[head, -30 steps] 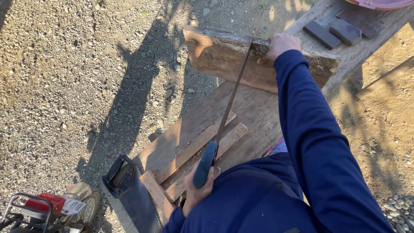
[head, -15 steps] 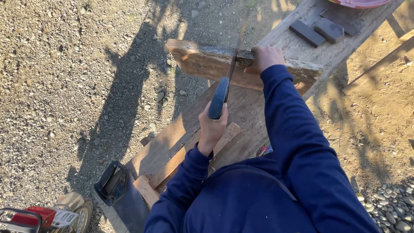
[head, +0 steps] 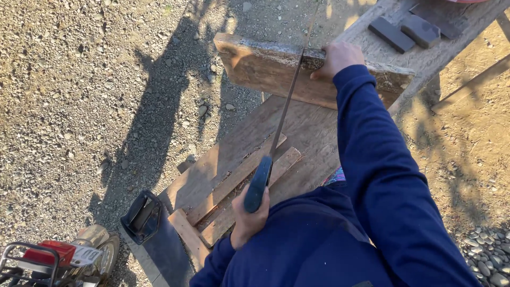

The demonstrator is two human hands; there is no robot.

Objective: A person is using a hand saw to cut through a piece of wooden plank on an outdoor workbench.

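The left hand (head: pixel 249 215) has its grip wrapped tight around the blue handle of a hand saw (head: pixel 276 130), whose thin blade runs up and away to meet the top edge of a weathered wooden plank (head: pixel 265 66). The plank stands on edge across the near end of a rough wooden worktop (head: pixel 372 50), with its left end jutting out over the gravel. The right hand (head: pixel 337 58) presses down on the plank's top edge just beside the blade, fingers curled over it to steady it.

By the look of it the cut is under way but far from through: the blade sits at the top edge, no deep kerf shows, and the plank is in one piece. How far the teeth have bitten cannot be told.

As for labels, the only one in view is a small pale plate on the red and cream motor tool (head: pixel 58 258) at the bottom left corner; its marks are too small to make out. A second saw (head: pixel 149 228) with a dark handle lies near it, beside stacked boards (head: pixel 234 180). Two dark rectangular blocks (head: pixel 406 32) rest on the far part of the worktop
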